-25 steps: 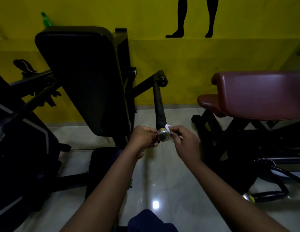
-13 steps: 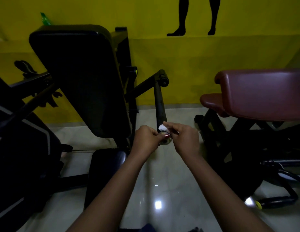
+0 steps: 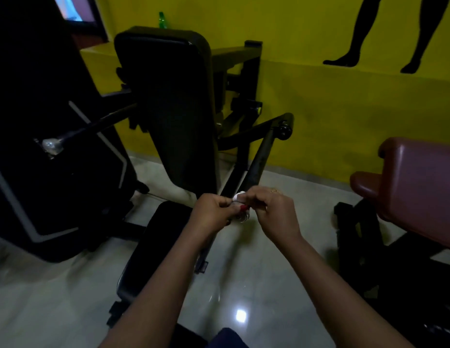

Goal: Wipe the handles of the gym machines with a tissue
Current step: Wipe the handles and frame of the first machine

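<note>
Since a moment ago the view has swung left and tilted, while both hands stay at the near end of the black handle (image 3: 256,163). Left hand (image 3: 212,212) is curled around that end, fingers closed on it. Right hand (image 3: 271,209) pinches the white tissue (image 3: 238,196) against the handle, just right of the black backrest (image 3: 168,109).
</note>
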`<act>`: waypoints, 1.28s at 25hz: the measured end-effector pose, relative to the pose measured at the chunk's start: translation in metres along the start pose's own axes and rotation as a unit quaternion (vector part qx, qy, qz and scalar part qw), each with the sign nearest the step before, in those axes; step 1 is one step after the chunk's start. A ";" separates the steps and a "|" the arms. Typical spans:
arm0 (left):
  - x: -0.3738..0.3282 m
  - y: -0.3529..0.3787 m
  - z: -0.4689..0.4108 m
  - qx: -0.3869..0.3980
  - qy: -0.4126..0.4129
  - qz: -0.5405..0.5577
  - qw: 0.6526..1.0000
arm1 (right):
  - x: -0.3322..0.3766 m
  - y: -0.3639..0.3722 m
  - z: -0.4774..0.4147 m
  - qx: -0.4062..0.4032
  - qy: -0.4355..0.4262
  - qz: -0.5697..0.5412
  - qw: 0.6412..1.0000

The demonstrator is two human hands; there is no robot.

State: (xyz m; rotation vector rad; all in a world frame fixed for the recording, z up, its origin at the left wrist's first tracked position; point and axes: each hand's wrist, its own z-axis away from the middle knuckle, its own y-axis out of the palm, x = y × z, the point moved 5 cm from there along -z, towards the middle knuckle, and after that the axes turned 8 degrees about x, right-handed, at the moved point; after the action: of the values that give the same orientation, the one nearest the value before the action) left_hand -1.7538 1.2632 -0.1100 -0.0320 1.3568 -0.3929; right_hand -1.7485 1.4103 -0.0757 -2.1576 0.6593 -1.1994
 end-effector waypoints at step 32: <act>-0.013 0.000 0.013 -0.084 -0.137 -0.001 0.987 | -0.059 0.101 0.018 0.068 0.424 -0.767 0.477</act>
State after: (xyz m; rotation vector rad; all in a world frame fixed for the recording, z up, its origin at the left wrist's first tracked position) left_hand -1.7435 1.2641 -0.0952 -0.2187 1.1151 -0.2637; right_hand -1.7752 1.3821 -0.1873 -1.3806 -1.5524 -3.0143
